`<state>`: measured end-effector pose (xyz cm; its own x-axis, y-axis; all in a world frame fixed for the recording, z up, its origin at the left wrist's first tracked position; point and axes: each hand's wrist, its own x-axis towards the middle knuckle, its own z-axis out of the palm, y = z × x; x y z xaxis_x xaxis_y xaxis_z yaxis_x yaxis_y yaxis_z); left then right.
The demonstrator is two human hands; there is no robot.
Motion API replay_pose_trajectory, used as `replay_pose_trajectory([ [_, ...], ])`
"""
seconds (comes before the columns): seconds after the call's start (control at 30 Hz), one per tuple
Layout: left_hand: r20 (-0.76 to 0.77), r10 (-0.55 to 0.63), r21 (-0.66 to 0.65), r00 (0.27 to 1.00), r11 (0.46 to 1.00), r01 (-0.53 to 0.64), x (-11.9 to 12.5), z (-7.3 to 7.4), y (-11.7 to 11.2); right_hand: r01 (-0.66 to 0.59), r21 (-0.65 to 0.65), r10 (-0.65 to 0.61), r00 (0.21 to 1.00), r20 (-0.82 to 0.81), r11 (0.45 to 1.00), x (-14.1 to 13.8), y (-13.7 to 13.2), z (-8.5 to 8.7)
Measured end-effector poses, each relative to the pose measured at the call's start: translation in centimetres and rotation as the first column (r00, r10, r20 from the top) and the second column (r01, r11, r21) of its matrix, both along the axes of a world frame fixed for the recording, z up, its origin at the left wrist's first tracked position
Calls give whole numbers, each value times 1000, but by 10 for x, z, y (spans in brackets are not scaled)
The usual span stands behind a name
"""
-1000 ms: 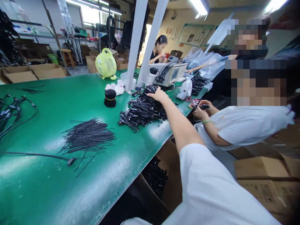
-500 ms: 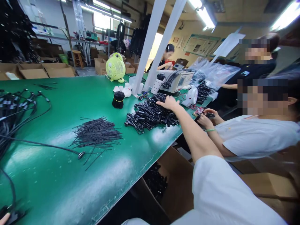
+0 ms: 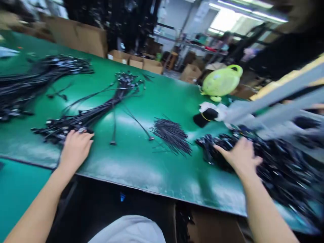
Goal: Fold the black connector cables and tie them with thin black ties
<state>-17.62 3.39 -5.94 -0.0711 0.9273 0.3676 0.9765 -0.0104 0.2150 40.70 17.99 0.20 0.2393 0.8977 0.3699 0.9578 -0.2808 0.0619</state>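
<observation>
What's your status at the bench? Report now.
Left hand on black cable bundle. Right hand spread on black cable heap. Pale post blurred above the heap.

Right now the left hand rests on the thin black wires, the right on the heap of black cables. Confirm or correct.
No: the head view shows the left hand on a bundle of black connector cables, not those wires. The right hand stands as stated.

Cable bundle [image 3: 86, 118] on the left of the workbench [image 3: 131, 168], cable heap [image 3: 278, 168] on the right; loose wires [image 3: 172, 136] between them; desk fan [image 3: 221, 81] behind.
</observation>
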Motion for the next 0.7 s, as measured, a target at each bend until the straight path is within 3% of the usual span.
replay_pose_trajectory([
  [0.03, 7, -3, 16, 1000, 1000, 3, 5, 6, 0, -59, 100, 62, 998, -23, 993, -7, 3, 5],
  [0.07, 28, 1, 28, 1000, 1000, -2, 13, 12, 0, -171, 121, 180, 982, -64, 978, -19, 6, 8],
  [0.13, 75, 58, 60, 996, 996, -62, 39, 17, 1, -419, 60, 422, 880, -221, 906, -67, 9, 12],
  [0.17, 86, 55, 40, 995, 997, -59, 54, 18, 3, -548, -15, 514, 793, -326, 836, -101, 10, 13],
  [0.23, 91, -24, -21, 996, 999, 26, 84, 15, 10, -733, -154, 579, 632, -515, 663, -181, 14, 9],
  [0.27, 82, -53, -56, 995, 997, 57, 94, 12, 15, -783, -171, 599, 578, -554, 598, -223, 17, 5],
  [0.3, 75, -74, -82, 994, 993, 80, 99, 9, 19, -804, -169, 613, 553, -563, 570, -261, 23, 1],
  [0.4, 62, -31, -85, 998, 996, 36, 88, 3, 22, -815, -149, 623, 532, -573, 559, -345, 38, -10],
  [0.47, 82, 62, -25, 995, 998, -60, 71, 4, 13, -827, -135, 619, 507, -600, 546, -370, 37, -11],
  [0.53, 200, 121, 36, 972, 991, -131, 64, 9, -3, -863, -126, 613, 444, -653, 490, -374, 21, -8],
  [0.6, 467, 51, 36, 883, 996, -76, 76, 14, -20, -912, -119, 593, 350, -725, 393, -367, -8, -3],
  [0.63, 634, -17, 14, 773, 1000, 11, 89, 16, -27, -941, -105, 568, 281, -774, 322, -361, -25, -1],
  [0.7, 894, -50, -40, 445, 981, 192, 119, 19, -41, -984, -39, 513, 125, -849, 175, -350, -56, 1],
])
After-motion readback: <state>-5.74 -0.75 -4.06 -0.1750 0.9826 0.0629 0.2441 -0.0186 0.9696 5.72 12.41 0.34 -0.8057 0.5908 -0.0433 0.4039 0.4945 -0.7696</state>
